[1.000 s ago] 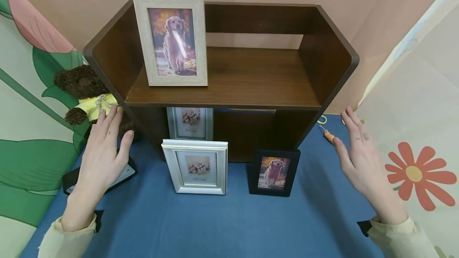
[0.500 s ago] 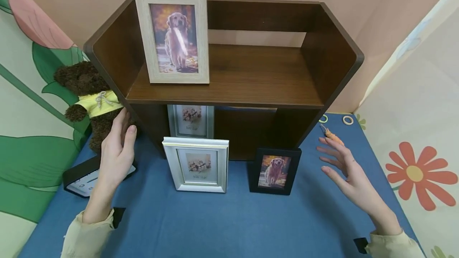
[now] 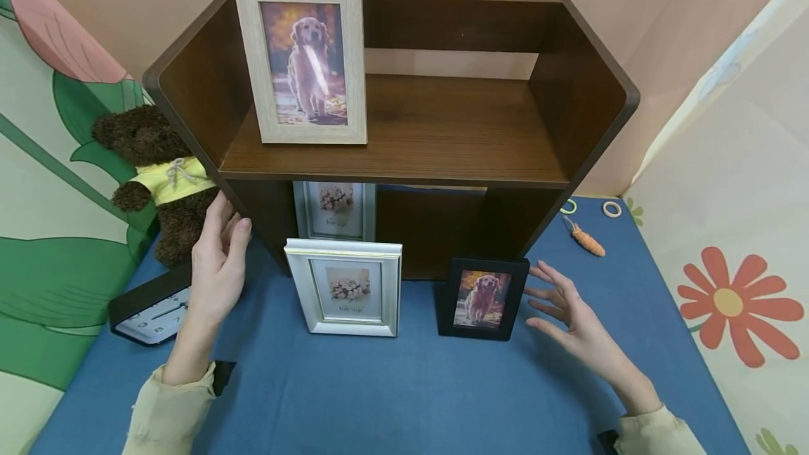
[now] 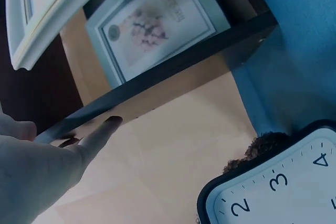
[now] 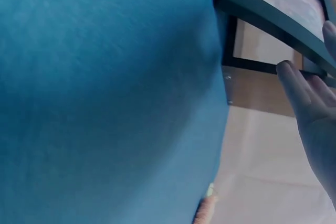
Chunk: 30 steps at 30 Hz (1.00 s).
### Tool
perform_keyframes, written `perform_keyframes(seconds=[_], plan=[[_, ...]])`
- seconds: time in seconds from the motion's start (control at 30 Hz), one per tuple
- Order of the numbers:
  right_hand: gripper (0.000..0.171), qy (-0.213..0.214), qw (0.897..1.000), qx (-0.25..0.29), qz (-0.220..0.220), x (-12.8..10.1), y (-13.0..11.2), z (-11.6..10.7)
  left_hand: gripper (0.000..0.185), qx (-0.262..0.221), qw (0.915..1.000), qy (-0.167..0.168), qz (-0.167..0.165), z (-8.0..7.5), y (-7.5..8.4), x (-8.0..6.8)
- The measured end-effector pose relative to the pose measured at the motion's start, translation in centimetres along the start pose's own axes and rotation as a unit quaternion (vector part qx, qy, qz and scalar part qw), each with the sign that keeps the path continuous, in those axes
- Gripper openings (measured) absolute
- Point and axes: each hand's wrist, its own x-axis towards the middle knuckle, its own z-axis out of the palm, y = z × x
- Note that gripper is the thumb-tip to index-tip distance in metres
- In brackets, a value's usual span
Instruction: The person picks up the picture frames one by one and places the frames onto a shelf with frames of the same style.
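Right hand (image 3: 569,311): fingers loosely spread, holding nothing; black frame (image 3: 483,298) just left of tips, long axis upright, contact unclear. Left hand (image 3: 218,269): fingers extended, no grip seen, at left side of brown shelf (image 3: 455,125); touch unclear. Shelf between hands, boards running left-right. Right hand nearer frame.

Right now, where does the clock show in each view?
Head: the clock is at lower left, left of the left hand.
Left wrist: clock face in the lower right corner, cut off.
Right wrist: not in it.
Shared landmark: the dark brown shelf, in all three.
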Motion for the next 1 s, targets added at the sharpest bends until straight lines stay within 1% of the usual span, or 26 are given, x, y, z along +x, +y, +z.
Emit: perform_keyframes(seconds=[0.17,0.3,0.57,0.73,0.87,1.0], plan=[[0.112,0.004,1.000,-0.004,-0.003,0.0,0.7,0.8,0.057,0.010,0.9998,0.002,-0.016,0.3,0.1,0.2],[0.113,0.001,1.000,-0.014,0.005,0.1,1.0,1.1,0.059,0.022,0.9995,0.004,-0.023,0.5,0.2,0.2],[0.112,-0.001,1.000,-0.018,0.012,0.5,1.2,1.6,0.057,0.041,0.9980,0.039,-0.028,0.7,0.1,0.0],[0.112,0.007,1.000,-0.022,0.016,0.6,1.4,1.8,0.060,0.048,0.9975,0.036,-0.037,0.8,0.1,0.3],[0.112,0.014,0.999,-0.026,0.020,0.9,1.4,2.1,0.061,0.056,0.9971,0.035,-0.038,0.8,0.1,0.4],[0.113,0.016,0.999,-0.030,0.014,1.0,1.4,2.2,0.061,0.060,0.9969,0.036,-0.036,0.9,0.1,0.6]])
